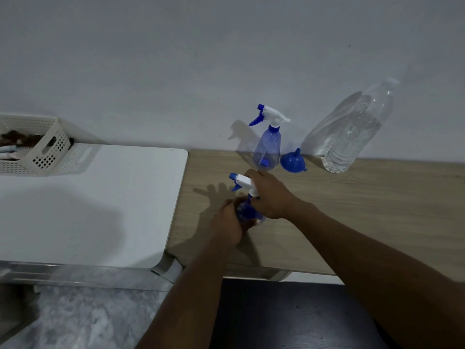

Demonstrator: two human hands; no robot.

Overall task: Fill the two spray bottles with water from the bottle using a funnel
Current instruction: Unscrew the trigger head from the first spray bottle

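Head view: the right grip (269,200) was curled round the white collar and neck of the near spray bottle (247,211), just under its trigger head. The left grip (226,222) held the blue body low down, over the wooden bench (352,210); whether the base rested on it could not be told. This looked like unscrewing the sprayer head, with nothing filled yet. To do it well, the left should keep the body steady and upright while the right turns the collar rather than the trigger, then lifts straight so the dip tube clears. Just behind stood the second spray bottle (268,149), head on. The blue funnel (292,161) sat beside it, spout upward, and the part-filled water bottle (354,137) stood further right by the wall.
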